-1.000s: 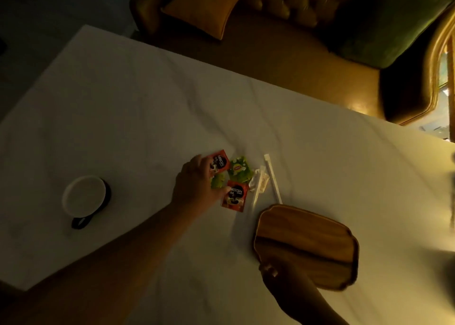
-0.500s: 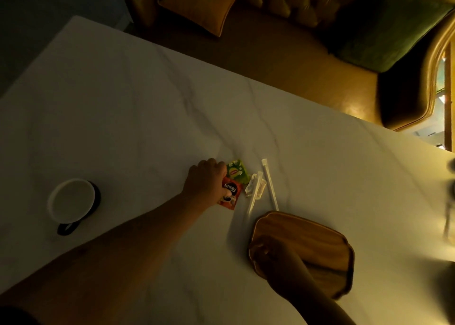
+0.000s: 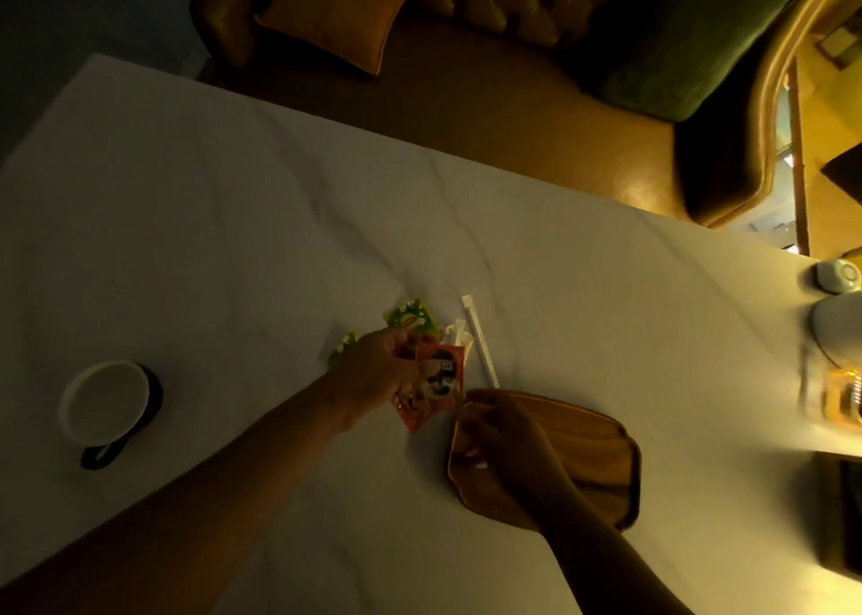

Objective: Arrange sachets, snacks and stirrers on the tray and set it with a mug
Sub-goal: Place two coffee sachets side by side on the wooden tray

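Table: mug at left, tray right of centre, both on its surface. Sachets and stirrers lie between them, just behind the tray's left end. Sofa stands behind the table.

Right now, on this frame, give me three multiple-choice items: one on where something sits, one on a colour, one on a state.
1. Where is the mug relative to the wooden tray?
A. On it
B. Far to its left
C. Behind it

2. What colour are the sachets in the left hand?
A. Blue
B. Red-orange
C. Black

3. What lies on the tray?
A. No sachets or stirrers yet
B. Stirrers
C. The mug

Answers: 1 B, the mug stands on the table well left. 2 B, red-orange packets show in the fingers. 3 A, only the right hand rests at its rim.
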